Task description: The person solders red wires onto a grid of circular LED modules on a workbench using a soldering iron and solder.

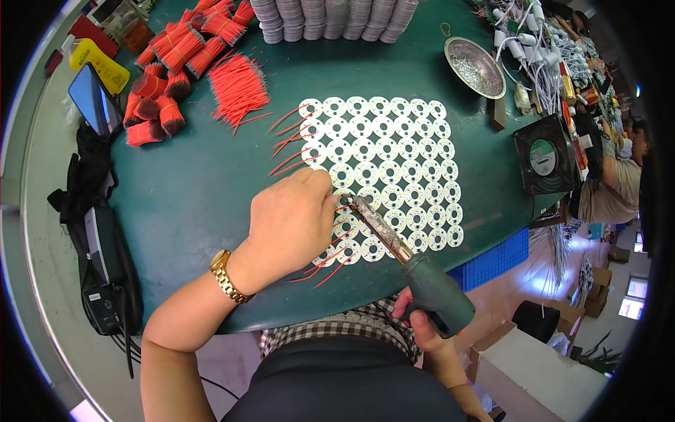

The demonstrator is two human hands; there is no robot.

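Note:
White round LED circuit boards (387, 148) lie in a tight grid of rows on the green table. Thin red wires (285, 167) stick out leftward from several boards along the grid's left side. My left hand (292, 218) is closed in a pinch over that side, a short bit of red wire showing beside its fingertips; the rest of that wire is hidden. My right hand (425, 329) grips the dark green handle of a soldering gun (441, 295). Its darkened metal tip meets a board right beside my left fingertips, and the exact contact spot is too small to make out.
Bundles of red wires (179, 46) and a loose wire pile (239, 84) lie at the far left. Stacked round boards (334, 20) line the back. At right are a metal bowl (475, 67) and a black fan (545, 156). A phone (95, 100) leans at left. Another person (622, 176) sits far right.

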